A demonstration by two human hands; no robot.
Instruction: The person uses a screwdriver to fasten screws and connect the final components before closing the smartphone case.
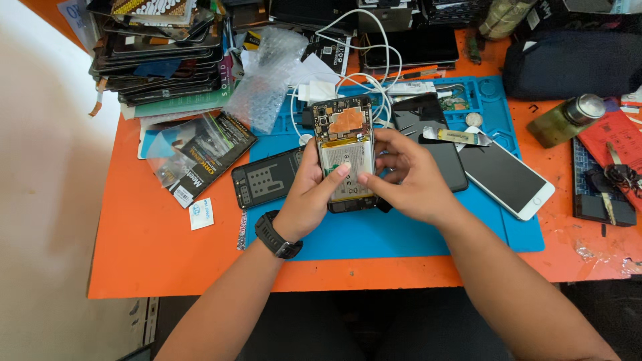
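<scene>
Opened phone (345,150): centre of the frame, back cover off, held tilted above the blue mat (401,230); circuit board with an orange patch at the top, silvery battery below.
Left hand (309,194): wrapped round the phone's left edge from beneath, thumb laid across the lower battery; gripping it. Black watch (276,237) on the wrist.
Right hand (408,175): closed on the phone's right edge, fingers curled behind it, thumb pressing the battery just beside the left thumb.
Bench (154,247): orange, cluttered along the top.
White phone (508,177): face up on the mat, right of the hands.
Dark phone (447,164): lying partly behind the right hand's fingers.
Black back cover (267,177): flat on the mat, just left of the left hand.
Stack of phone parts (160,50): upper left of the frame.
White cable (364,77): looped above the phone.
Green bottle (565,120): lying tilted, right of the frame.
Packets (200,157): left of the mat.
</scene>
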